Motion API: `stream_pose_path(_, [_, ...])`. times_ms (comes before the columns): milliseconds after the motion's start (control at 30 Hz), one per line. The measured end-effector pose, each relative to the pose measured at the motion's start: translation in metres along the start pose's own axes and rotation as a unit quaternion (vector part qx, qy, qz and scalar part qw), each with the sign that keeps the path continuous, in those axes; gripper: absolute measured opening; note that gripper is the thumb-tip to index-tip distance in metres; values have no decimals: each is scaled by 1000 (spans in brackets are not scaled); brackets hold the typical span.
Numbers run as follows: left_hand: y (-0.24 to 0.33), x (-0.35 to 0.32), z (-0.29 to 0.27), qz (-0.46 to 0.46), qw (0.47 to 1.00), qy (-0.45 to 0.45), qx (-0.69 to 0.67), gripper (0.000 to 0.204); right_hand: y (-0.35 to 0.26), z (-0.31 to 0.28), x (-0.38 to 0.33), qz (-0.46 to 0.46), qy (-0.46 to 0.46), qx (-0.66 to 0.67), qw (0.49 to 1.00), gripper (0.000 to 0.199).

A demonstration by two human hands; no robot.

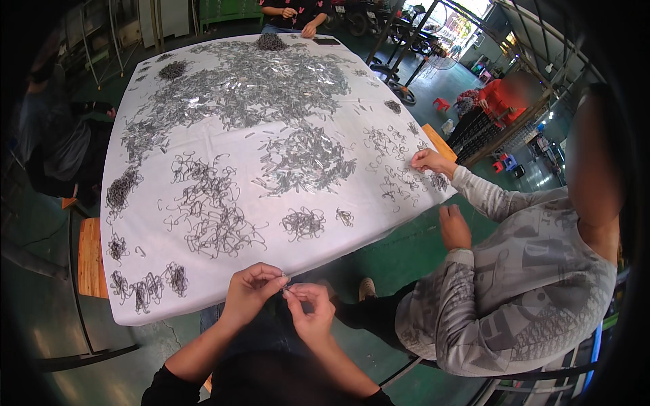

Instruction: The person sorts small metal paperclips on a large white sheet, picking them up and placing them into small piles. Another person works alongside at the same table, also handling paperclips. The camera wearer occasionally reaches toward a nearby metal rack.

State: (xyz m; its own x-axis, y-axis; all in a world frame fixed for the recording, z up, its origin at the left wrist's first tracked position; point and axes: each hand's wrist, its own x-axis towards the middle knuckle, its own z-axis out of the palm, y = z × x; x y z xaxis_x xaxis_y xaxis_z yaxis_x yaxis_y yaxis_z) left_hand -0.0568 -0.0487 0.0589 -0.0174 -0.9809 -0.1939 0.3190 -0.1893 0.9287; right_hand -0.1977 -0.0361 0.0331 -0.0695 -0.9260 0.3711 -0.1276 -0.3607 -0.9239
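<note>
My left hand (249,292) and my right hand (313,312) meet just off the near edge of the table. Thumb and fingertips of both are pinched on one small metal piece (286,285); its exact shape is too small to make out. Beyond my hands, a loose heap of bent wire hooks (213,216) is spread on the white cloth (271,260). A tighter pile of wire pieces (303,223) and a tiny cluster (344,216) lie to its right. Farther back are shiny flat metal strips (305,159), with a much larger spread (237,84) behind them.
Several small bunches of hooks (141,294) sit at the near left corner. On the right, a co-worker in a grey patterned top (508,291) reaches over scattered hooks (399,179). Other people sit at the left and far edges. A dark phone-like slab (326,41) lies at the back.
</note>
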Motion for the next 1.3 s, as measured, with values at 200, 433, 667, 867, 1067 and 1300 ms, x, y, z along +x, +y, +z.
stream_pose_path(200, [-13, -15, 6, 172, 975, 42, 137, 12, 4, -9, -12, -40, -42, -102, 993, 18])
stream_pose_path(433, [-27, -23, 1, 206, 968, 63, 131, 9, 25, -11, -19, -78, -66, -36, 994, 28])
stream_pose_path(667, [-46, -24, -22, 207, 967, 45, 144, 12, 35, 26, 79, -21, -179, -170, 969, 9])
stream_pose_path(867, [-54, -28, -36, 204, 959, 28, 193, 10, 61, 170, 173, -184, -404, -269, 854, 6])
stream_pose_path(1067, [-51, -30, -42, 212, 957, 54, 188, 11, 78, 230, 203, -249, -502, -393, 729, 4])
stream_pose_path(1300, [-45, -25, -46, 223, 956, 72, 178, 10, 78, 195, 182, -244, -422, -364, 794, 8])
